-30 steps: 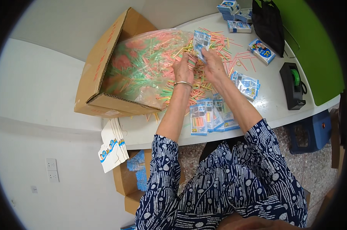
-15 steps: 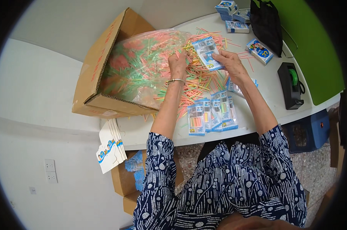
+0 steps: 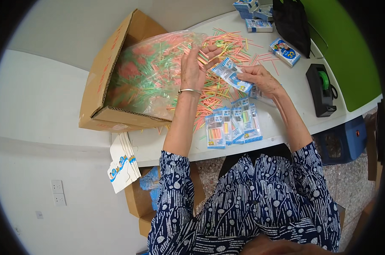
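Note:
My left hand (image 3: 192, 70) is turned partly palm up, its fingers curled around several thin pastel sticks (image 3: 203, 58) in pink, green and yellow. They look like short straws or candy sticks; I cannot tell which. My right hand (image 3: 262, 80) pinches a small blue-and-white clear packet (image 3: 232, 75) by its right side, close to the left fingertips. Beneath both hands a heap of loose sticks (image 3: 218, 91) spreads over the white table. Filled packets (image 3: 232, 125) lie overlapping near the front edge. Another packet lies partly hidden under my right hand.
A cardboard box (image 3: 128, 117) on its side holds a clear plastic bag (image 3: 152, 76) of sticks. Small boxes (image 3: 284, 52) and a black bag (image 3: 292, 25) are at the back right. A black tape dispenser (image 3: 321, 91) stands right. Flat cartons (image 3: 123, 163) hang at the left edge.
My left hand has lifted off the heap and turned its palm up with sticks in it. The packet in my right hand has tilted and come lower.

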Demonstrator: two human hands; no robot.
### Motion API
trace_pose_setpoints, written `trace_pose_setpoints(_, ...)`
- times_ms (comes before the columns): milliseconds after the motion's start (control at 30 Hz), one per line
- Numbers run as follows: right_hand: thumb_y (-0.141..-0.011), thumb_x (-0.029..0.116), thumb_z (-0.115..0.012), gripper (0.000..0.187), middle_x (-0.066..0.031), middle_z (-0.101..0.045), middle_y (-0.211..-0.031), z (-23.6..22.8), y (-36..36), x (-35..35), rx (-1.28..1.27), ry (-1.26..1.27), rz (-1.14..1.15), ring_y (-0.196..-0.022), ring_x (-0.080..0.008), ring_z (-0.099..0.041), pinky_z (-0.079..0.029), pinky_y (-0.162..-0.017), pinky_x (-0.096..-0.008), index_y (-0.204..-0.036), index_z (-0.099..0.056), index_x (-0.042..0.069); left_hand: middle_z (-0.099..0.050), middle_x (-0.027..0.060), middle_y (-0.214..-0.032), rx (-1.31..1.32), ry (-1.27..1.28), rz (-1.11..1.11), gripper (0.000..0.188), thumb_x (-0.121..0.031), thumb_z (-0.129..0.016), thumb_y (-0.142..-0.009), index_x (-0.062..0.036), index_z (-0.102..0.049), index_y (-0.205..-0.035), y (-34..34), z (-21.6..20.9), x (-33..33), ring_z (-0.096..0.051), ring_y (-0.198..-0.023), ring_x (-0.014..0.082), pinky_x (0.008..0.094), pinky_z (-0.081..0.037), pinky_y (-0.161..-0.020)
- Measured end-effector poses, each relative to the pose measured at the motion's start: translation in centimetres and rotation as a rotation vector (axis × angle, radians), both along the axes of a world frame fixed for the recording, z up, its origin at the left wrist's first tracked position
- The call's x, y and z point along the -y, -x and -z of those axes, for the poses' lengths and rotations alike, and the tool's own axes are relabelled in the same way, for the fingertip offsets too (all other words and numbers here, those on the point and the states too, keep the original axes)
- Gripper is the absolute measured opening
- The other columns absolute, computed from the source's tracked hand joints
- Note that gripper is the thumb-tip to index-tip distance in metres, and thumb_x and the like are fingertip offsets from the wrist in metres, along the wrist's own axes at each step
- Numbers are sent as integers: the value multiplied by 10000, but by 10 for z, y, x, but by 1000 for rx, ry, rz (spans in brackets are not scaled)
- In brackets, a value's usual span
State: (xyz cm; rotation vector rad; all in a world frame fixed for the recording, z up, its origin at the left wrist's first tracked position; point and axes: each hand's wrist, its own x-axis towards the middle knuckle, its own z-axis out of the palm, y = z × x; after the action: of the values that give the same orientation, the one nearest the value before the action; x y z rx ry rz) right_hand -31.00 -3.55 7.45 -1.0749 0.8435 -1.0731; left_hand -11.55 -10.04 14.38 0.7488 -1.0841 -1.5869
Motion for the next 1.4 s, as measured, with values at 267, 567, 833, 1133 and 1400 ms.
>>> trace_pose_setpoints(267,-869,181,-645,188,-11,-660,-807,6,4,-5,72,-55,-168,-720,-52,-586,-459,-666,-207,-908,-670,-2,-640,225,-971,101,117,117,440,-292,-408,-977,121,-549,-1035,15,-1,-23,-635,-996,303,346,-536,-822)
trace_pose_setpoints(567,-840,200,-685,234,-22,-662,-817,14,7,-8,177,-76,-141,-712,-64,-587,-458,-653,-222,-964,-681,1,-650,176,-991,78,183,1,522,-393,-402,-983,91,-590,-1027,29,6,-47,-634,-977,237,313,-512,-824)
trace_pose_setpoints(833,-851,213,-673,228,-8,-659,-797,13,6,-12,110,-49,-133,-699,-43,-579,-451,-633,-202,-951,-687,9,-660,125,-973,292,268,24,509,-403,-407,-980,49,-629,-1049,24,18,-54,-610,-926,160,266,-488,-811)
trace_pose_setpoints(1133,-859,212,-664,258,-7,-664,-821,10,2,-15,90,10,-30,-721,-39,-585,-460,-639,-199,-985,-682,-12,-604,112,-1159,379,346,153,341,-276,-477,-974,-18,-525,-1192,8,11,-48,-574,-999,139,287,-447,-897)
trace_pose_setpoints(1400,-857,204,-664,249,-10,-666,-851,13,2,-13,90,65,-58,-761,-49,-589,-456,-689,-201,-991,-681,-5,-642,60,-932,796,642,168,305,-184,-584,-901,2,-560,-1142,1,15,-38,-596,-807,113,251,-488,-704)
